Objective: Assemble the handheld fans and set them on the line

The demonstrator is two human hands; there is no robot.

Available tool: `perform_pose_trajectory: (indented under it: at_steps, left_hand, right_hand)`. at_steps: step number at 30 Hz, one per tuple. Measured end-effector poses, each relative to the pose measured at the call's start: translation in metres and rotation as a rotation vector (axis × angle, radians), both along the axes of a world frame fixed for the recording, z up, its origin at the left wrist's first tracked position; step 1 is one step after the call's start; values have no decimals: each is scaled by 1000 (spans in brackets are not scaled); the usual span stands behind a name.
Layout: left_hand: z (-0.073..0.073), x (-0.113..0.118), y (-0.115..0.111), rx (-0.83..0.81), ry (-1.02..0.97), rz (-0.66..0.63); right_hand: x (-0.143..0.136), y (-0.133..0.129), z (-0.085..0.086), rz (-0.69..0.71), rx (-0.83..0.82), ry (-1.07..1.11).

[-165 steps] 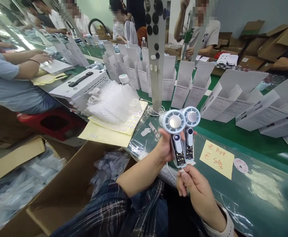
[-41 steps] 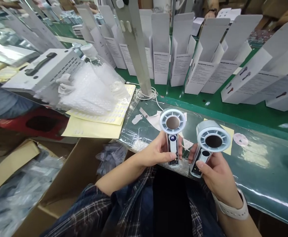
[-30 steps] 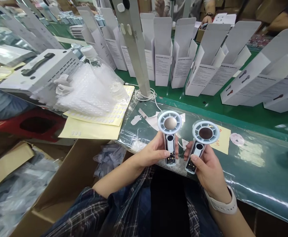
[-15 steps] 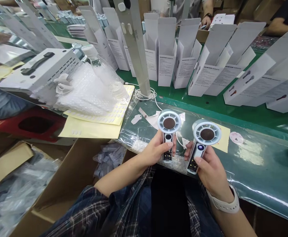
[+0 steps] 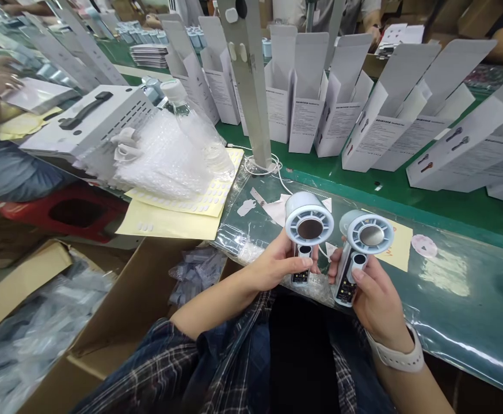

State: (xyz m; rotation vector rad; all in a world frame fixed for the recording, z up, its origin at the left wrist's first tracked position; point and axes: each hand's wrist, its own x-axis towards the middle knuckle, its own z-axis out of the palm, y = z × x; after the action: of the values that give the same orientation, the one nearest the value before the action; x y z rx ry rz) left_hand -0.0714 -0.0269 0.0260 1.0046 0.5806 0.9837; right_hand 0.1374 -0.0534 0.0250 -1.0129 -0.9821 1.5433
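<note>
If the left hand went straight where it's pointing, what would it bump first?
Probably the pale blue fan held in the right hand, since the left hand points that way; depth is hard to tell.

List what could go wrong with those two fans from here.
The right hand grips the right fan, whose circuit board lies bare: a slip could damage it. The left hand holds the left fan close beside it, so the two might knock. The white cable runs behind the left fan and might snag.
</note>
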Motion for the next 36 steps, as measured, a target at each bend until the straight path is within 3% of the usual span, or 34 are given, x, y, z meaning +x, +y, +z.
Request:
perform_pose_trajectory:
  at_steps: [4,15,23,27,31,36]
  left_hand:
    - [-7,2,3,-11,-2,102]
    - [-12,3,4,-7,17,102]
    - [-5,3,3,-21,122,78]
    - [-1,7,2,-105,199,129]
    - [1,12,2,-87,163,158]
    - [16,15,9,20,94,107]
  right_hand:
    - [-2,2,0,3,-8,33]
    - [-1,0,-3,-16,42,73]
    - [-2,1,-1,-74,58,-7]
    - [-4,0,-2,-88,-64,92]
    - [-2,0,-1,-107,-198,202]
    - [-2,7,20,-174,-169,226]
